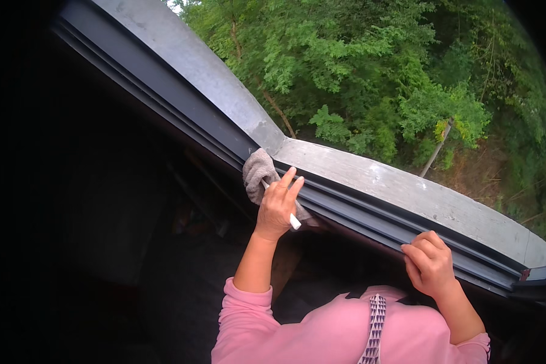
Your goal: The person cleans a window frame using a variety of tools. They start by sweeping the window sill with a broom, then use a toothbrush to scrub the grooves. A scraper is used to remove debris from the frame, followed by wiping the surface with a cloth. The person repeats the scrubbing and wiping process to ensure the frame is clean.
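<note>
My left hand (276, 208) holds a thin white handle (294, 221), whose end sticks out below the palm. A grey-brown cloth (257, 172) is bunched around the handle's far end, and part of it hangs behind the hand. The cloth presses into the corner where the side of the dark metal window frame (173, 84) meets the bottom sliding track (355, 202). Two fingers of this hand point up, away from the handle. Loosely curled, my right hand (430, 261) is at the track farther right, with nothing visible in it.
Beyond the track runs a grey concrete sill (373, 175), joined to a concrete side reveal (214, 73). Outside are dense green trees (346, 68) and a leaning pole (438, 148). Below the frame the room is very dark. A patterned strap (374, 323) hangs over my pink top (330, 330).
</note>
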A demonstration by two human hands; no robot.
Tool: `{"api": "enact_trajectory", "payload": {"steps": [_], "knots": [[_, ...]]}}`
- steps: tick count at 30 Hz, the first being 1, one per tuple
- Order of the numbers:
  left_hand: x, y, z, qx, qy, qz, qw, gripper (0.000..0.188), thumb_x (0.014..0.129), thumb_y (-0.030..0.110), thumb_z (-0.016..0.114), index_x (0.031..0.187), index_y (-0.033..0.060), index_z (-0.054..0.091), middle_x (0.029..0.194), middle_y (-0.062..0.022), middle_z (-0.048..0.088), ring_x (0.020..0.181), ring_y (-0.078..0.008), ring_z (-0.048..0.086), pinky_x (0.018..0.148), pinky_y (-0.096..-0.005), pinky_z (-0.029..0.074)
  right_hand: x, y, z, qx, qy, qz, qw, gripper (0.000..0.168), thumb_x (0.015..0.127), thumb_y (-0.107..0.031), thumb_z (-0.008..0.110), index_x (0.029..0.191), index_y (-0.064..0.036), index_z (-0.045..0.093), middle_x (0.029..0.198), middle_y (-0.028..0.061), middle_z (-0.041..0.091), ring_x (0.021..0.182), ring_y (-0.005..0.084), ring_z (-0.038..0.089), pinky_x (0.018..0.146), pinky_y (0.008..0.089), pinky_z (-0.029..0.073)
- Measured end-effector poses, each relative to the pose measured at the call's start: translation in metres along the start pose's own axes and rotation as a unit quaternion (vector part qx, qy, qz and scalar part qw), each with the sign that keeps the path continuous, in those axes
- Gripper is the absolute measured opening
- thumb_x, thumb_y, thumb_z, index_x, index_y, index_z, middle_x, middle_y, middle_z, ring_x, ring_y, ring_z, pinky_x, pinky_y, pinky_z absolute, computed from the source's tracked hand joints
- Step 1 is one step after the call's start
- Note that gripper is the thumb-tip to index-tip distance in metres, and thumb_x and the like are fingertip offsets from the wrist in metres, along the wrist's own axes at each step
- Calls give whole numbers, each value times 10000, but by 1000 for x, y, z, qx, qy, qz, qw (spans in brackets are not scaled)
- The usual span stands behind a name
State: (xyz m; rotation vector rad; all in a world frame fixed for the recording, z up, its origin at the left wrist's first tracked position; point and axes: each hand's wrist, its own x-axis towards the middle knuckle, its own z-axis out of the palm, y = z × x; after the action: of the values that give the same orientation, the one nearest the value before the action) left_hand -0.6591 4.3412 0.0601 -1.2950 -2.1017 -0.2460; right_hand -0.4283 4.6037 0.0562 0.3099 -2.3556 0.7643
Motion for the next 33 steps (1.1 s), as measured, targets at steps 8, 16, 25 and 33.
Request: {"api": "enact_trajectory", "payload": {"steps": [8, 16, 25, 33], "knots": [[-30, -19, -2, 52, -105, 93, 989, 426, 702, 17, 586, 1126, 7, 553, 1138, -98, 539, 992, -248, 513, 874, -327, 448, 0, 1, -1, 5, 5, -1, 1000, 238, 599, 31, 658, 824, -23, 599, 721, 65, 552, 703, 249, 559, 580, 330, 471], [-52, 19, -4, -53, -39, -10, 998, 413, 624, -117, 605, 1010, 19, 544, 964, -120, 534, 856, -317, 541, 716, -388, 489, 2, 5, -1, 12, -4, 4, 1000, 241, 599, 20, 660, 829, -23, 603, 718, 62, 547, 701, 242, 560, 575, 328, 467], [-226, 81, 32, -177, -440, -263, 840, 197, 777, 30, 499, 923, 67, 626, 962, -126, 625, 939, -328, 574, 813, -402, 461, 2, 2, -1, 17, -31, 16, 999, 257, 580, -13, 658, 832, -31, 612, 717, 48, 526, 710, 229, 551, 592, 326, 446], [-107, 72, -59, -482, -199, -427, 739, 152, 798, 34, 504, 908, -29, 588, 815, -64, 575, 725, -134, 538, 652, -251, 427, 3, 3, 1, 38, -26, -19, 999, 291, 589, 5, 662, 876, -5, 614, 772, 82, 562, 733, 261, 565, 605, 335, 459]]}}
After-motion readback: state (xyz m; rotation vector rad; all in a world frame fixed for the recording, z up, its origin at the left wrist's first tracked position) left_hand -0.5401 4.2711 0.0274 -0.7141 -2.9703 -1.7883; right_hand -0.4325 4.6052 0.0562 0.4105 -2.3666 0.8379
